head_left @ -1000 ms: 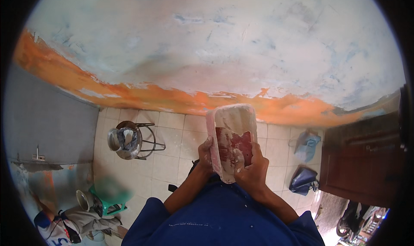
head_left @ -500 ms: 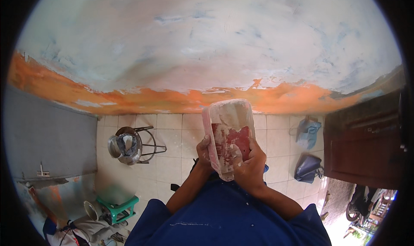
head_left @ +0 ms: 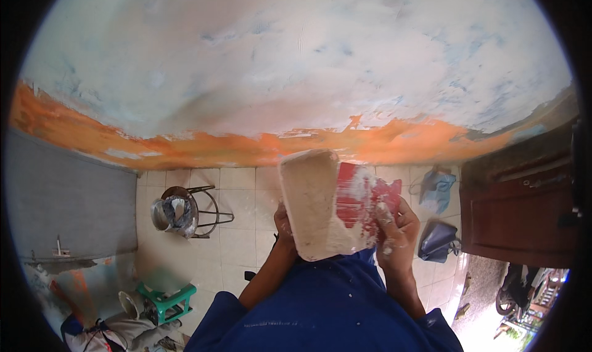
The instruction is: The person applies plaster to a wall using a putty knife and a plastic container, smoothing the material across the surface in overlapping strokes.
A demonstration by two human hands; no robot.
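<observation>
In front of my body, a plaster-smeared rectangular tray (head_left: 311, 207) is tilted, its broad beige face showing. My left hand (head_left: 284, 222) grips its left side, fingers partly hidden behind it. My right hand (head_left: 398, 233) is closed on a red putty spreader (head_left: 354, 194), a flat plate streaked with white filler. The spreader's left part meets the tray's right edge; whether it touches or only overlaps, I cannot tell. White filler dabs my right thumb and fingers. Ahead stands the wall (head_left: 296, 74), coated whitish above an orange strip.
At left, a round metal stool (head_left: 203, 207) bears a smeared container (head_left: 179, 212). Nearer are a green plastic stool (head_left: 165, 302), a pale bucket (head_left: 131, 304) and another person (head_left: 92, 335). A blue bag (head_left: 438, 188) and dark bag (head_left: 439, 241) lie by the brown door (head_left: 518, 210).
My right hand has moved rightward with the spreader, from inside the tray to its right edge. The tray has turned and tilted in my left hand, showing a broad beige face.
</observation>
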